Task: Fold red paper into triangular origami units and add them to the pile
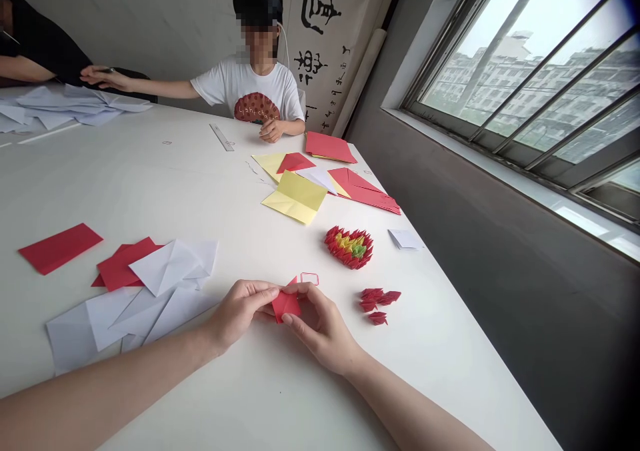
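Note:
A small folded piece of red paper (287,306) is held just above the white table (240,398), between both hands. My left hand (244,312) grips its left edge, thumb on top and fingers partly hidden beneath. On the other side, my right hand (323,324) pinches the paper, its index finger at the upper edge and its thumb at the lower right. Right of that hand lie several small folded red paper pieces (376,299). Farther back sits a heart-shaped cluster (350,246) of folded red, yellow and green pieces. A red rectangular outline (309,278) shows just behind my right hand.
White paper sheets (145,311) and red sheets (61,246) lie at left. Yellow paper (296,196) and a red stack (330,147) are farther back, near a ruler (221,137). A person in a white T-shirt (253,94) sits opposite; another person's dark sleeve (45,34) is far left.

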`<action>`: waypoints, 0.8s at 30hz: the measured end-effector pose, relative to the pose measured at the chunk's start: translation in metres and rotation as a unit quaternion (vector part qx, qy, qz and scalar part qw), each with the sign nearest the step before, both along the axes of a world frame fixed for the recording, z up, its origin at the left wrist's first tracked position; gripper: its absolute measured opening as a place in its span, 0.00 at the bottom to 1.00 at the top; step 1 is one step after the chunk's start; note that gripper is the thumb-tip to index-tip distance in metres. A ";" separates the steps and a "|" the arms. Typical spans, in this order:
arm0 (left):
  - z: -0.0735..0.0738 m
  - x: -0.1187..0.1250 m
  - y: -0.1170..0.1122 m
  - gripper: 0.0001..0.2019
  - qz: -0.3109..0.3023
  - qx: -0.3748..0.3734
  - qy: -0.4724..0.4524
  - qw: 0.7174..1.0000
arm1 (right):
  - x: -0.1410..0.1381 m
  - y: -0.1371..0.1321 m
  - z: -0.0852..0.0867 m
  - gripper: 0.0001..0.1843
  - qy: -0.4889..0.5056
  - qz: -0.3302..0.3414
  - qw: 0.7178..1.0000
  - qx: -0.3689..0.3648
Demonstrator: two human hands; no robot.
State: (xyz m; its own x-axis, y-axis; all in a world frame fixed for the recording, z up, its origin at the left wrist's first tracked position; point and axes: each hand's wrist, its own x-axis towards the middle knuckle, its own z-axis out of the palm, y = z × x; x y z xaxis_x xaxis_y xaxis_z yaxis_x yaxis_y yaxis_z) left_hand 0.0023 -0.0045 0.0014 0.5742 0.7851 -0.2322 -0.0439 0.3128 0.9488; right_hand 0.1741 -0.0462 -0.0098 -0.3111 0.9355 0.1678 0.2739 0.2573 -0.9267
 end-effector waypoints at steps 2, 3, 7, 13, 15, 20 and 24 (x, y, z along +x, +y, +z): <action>0.000 0.000 0.000 0.15 -0.002 -0.009 -0.001 1.000 | 0.000 0.000 -0.001 0.19 -0.005 -0.003 1.000 0.000; 0.000 -0.001 0.000 0.16 -0.001 -0.012 -0.002 1.000 | 0.000 0.000 -0.001 0.20 -0.007 -0.004 1.000 0.000; -0.004 -0.003 0.001 0.18 -0.004 -0.009 -0.023 1.000 | 0.001 0.000 -0.001 0.15 -0.001 -0.011 1.000 -0.005; -0.006 -0.004 0.003 0.19 -0.024 -0.009 -0.051 0.998 | 0.001 0.001 0.000 0.20 0.008 -0.008 1.000 0.010; -0.004 -0.003 0.002 0.19 -0.031 0.003 -0.040 0.999 | 0.001 0.001 -0.001 0.16 0.020 -0.010 1.000 0.004; 0.001 -0.001 -0.001 0.16 -0.046 0.008 -0.042 0.998 | 0.001 0.003 -0.006 0.11 0.053 -0.047 0.997 -0.037; -0.002 0.003 -0.004 0.21 -0.031 0.001 -0.055 0.998 | 0.000 0.003 -0.007 0.13 0.056 -0.047 0.996 -0.056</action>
State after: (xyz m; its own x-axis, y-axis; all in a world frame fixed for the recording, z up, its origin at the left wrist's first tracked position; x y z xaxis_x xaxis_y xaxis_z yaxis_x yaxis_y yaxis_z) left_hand 0.0049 -0.0087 -0.0011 0.6431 0.7481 -0.1636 -0.1282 0.3157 0.9402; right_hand 0.1740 -0.0431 -0.0172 -0.2066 0.9744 0.0890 0.1845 0.1282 -0.9744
